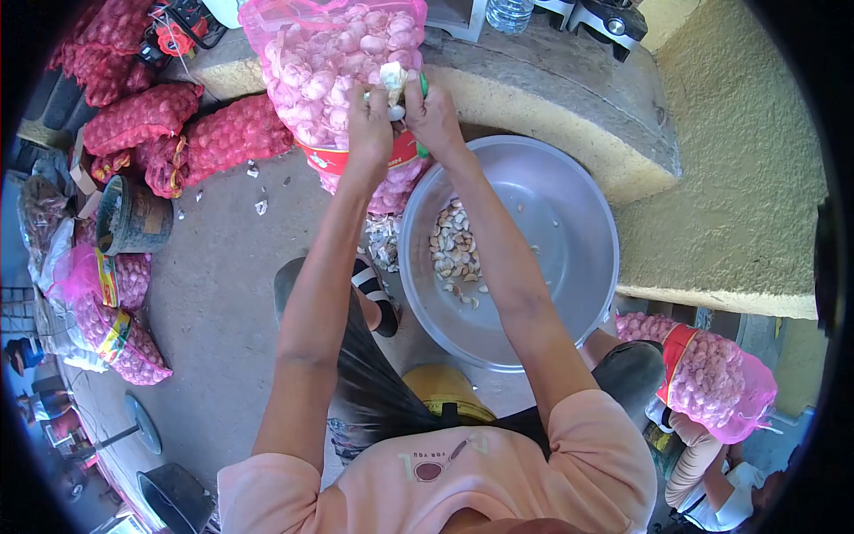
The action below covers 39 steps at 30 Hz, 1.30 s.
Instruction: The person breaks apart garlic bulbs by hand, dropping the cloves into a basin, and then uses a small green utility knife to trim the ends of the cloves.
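Observation:
My left hand (370, 129) is closed, its fingertips pinching a partly peeled garlic bulb (392, 76) with loose papery skin. Close beside it, my right hand (433, 117) is wrapped around a green-handled knife (422, 149); green shows above and below the fist, and the blade is hidden. A pale clove (396, 113) shows between the two hands. Both hands are over an open pink mesh sack (311, 84) full of garlic bulbs. Under my right forearm stands a large grey basin (569, 311) with a pile of separated garlic cloves (454, 240) on its left side.
Red mesh sacks (236, 133) lie at left near a dark bucket (133, 216). Garlic skins (382, 240) litter the floor beside the basin. A curved concrete ledge (569, 89) holds a water bottle (509, 13). Another person (729, 489) sits at lower right near a garlic sack (707, 378).

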{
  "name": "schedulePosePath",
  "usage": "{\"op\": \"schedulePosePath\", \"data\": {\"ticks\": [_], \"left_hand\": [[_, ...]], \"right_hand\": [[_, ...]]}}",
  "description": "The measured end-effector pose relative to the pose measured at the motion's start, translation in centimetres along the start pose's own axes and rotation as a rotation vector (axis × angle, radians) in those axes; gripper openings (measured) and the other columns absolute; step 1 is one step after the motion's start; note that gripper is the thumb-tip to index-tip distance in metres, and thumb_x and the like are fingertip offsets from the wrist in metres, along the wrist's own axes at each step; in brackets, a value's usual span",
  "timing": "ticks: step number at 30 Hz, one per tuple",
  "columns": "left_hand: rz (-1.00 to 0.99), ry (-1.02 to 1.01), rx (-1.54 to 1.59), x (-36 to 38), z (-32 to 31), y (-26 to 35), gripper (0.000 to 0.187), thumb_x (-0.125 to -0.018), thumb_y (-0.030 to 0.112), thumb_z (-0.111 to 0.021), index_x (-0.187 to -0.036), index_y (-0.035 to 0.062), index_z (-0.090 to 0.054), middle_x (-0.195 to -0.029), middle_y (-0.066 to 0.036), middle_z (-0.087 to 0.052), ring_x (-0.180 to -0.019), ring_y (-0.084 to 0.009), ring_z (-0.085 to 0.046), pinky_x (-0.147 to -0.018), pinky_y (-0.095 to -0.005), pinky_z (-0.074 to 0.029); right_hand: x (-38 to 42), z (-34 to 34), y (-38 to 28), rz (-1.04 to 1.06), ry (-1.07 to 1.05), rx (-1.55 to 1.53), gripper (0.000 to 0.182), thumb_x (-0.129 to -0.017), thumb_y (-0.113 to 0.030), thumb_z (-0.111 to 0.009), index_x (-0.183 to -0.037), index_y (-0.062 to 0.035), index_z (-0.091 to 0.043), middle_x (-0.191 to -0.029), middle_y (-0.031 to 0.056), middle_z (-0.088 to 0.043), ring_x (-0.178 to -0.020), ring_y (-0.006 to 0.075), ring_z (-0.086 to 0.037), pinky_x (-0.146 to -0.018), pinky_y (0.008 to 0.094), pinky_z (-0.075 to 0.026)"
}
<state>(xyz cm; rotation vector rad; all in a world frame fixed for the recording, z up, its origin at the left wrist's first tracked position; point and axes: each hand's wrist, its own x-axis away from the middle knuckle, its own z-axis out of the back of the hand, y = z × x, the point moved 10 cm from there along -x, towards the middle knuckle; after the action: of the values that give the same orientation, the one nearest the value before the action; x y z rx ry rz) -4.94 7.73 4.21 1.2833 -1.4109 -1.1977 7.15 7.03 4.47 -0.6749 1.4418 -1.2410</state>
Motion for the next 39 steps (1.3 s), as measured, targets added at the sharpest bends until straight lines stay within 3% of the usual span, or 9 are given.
{"op": "schedulePosePath", "data": {"ticks": [6,12,14,18,24,29,33,35,39], "left_hand": [[0.179,-0.251,0.263,-0.7,-1.2,-0.4,0.026,-0.095,0.030,-0.048,-0.099,0.0056,-0.055,-0.079,-0.003,-0.056,-0.061,-0.0106,-0.052,-0.051,-0.0249,-0.042],[0.167,-0.262,0.282,-0.3,-0.9,0.1,0.019,-0.089,0.021,-0.058,-0.099,0.0048,-0.057,-0.082,-0.005,-0.058,-0.063,-0.0119,-0.055,-0.055,-0.0268,-0.048],[0.174,-0.112,0.248,-0.4,0.4,-0.1,0.021,-0.088,0.022,-0.059,-0.099,0.0041,-0.057,-0.082,-0.006,-0.059,-0.065,-0.0128,-0.056,-0.059,-0.0276,-0.051],[0.170,-0.030,0.206,-0.5,1.2,-0.2,0.022,-0.086,0.022,-0.061,-0.099,0.0046,-0.057,-0.084,-0.006,-0.059,-0.067,-0.0130,-0.058,-0.060,-0.0276,-0.053],[0.223,-0.044,0.181,-0.9,1.8,-0.5,0.019,-0.081,0.017,-0.062,-0.096,0.0054,-0.060,-0.081,-0.004,-0.061,-0.062,-0.0118,-0.058,-0.057,-0.0250,-0.052],[0.217,-0.063,0.247,-0.7,1.5,-0.5,0.019,-0.080,0.013,-0.061,-0.096,0.0032,-0.061,-0.081,-0.004,-0.062,-0.061,-0.0114,-0.058,-0.055,-0.0237,-0.051],[0.193,-0.010,0.224,-1.1,2.1,-1.0,0.017,-0.080,0.012,-0.060,-0.095,0.0024,-0.060,-0.083,-0.005,-0.062,-0.064,-0.0111,-0.058,-0.056,-0.0241,-0.051],[0.094,-0.035,0.202,-1.7,2.3,-0.7,0.016,-0.081,0.011,-0.059,-0.095,0.0021,-0.060,-0.083,-0.005,-0.061,-0.065,-0.0110,-0.057,-0.057,-0.0246,-0.052],[0.130,-0.044,0.218,-0.9,1.5,-0.1,0.016,-0.082,0.011,-0.060,-0.095,0.0014,-0.058,-0.081,-0.005,-0.060,-0.062,-0.0116,-0.056,-0.058,-0.0252,-0.052]], "right_hand": [[0.0,0.5,-2.2,0.111,-0.021,0.034,0.034,-0.097,-0.026,-0.044,-0.084,0.0027,-0.056,-0.063,0.0165,-0.057,-0.058,0.0246,-0.057,-0.058,0.0398,-0.045],[0.3,-0.8,0.8,-0.224,-0.179,-0.262,0.036,-0.098,-0.031,-0.045,-0.093,0.0011,-0.061,-0.068,0.0085,-0.059,-0.067,0.0154,-0.058,-0.060,0.0350,-0.047],[-0.2,0.5,-0.9,0.048,0.034,-0.239,0.033,-0.096,-0.030,-0.050,-0.097,0.0005,-0.062,-0.073,0.0054,-0.062,-0.070,0.0118,-0.058,-0.061,0.0298,-0.048],[0.0,0.1,-2.1,0.201,0.051,-0.122,0.033,-0.094,-0.030,-0.057,-0.100,0.0016,-0.062,-0.076,0.0022,-0.062,-0.071,0.0090,-0.058,-0.063,0.0263,-0.048],[0.5,-1.2,0.3,-0.156,-0.147,-0.413,0.032,-0.093,-0.033,-0.058,-0.098,-0.0011,-0.062,-0.072,-0.0006,-0.059,-0.061,0.0072,-0.054,-0.054,0.0231,-0.045],[1.4,-2.5,0.5,-0.343,-0.397,-0.722,0.027,-0.094,-0.032,-0.057,-0.093,-0.0058,-0.060,-0.064,-0.0050,-0.050,-0.050,0.0022,-0.043,-0.042,0.0189,-0.031],[1.4,-1.7,-0.3,-0.334,-0.264,-0.480,0.026,-0.094,-0.030,-0.056,-0.097,-0.0050,-0.061,-0.067,-0.0035,-0.053,-0.051,0.0034,-0.044,-0.044,0.0192,-0.034],[1.2,-0.3,-3.6,-0.129,-0.172,-0.186,0.026,-0.094,-0.028,-0.055,-0.104,-0.0046,-0.061,-0.072,-0.0008,-0.057,-0.052,0.0043,-0.046,-0.046,0.0187,-0.037],[1.3,0.0,-3.4,-0.037,-0.187,-0.140,0.027,-0.094,-0.027,-0.055,-0.109,-0.0056,-0.061,-0.079,0.0015,-0.060,-0.054,0.0050,-0.047,-0.048,0.0187,-0.038]]}}
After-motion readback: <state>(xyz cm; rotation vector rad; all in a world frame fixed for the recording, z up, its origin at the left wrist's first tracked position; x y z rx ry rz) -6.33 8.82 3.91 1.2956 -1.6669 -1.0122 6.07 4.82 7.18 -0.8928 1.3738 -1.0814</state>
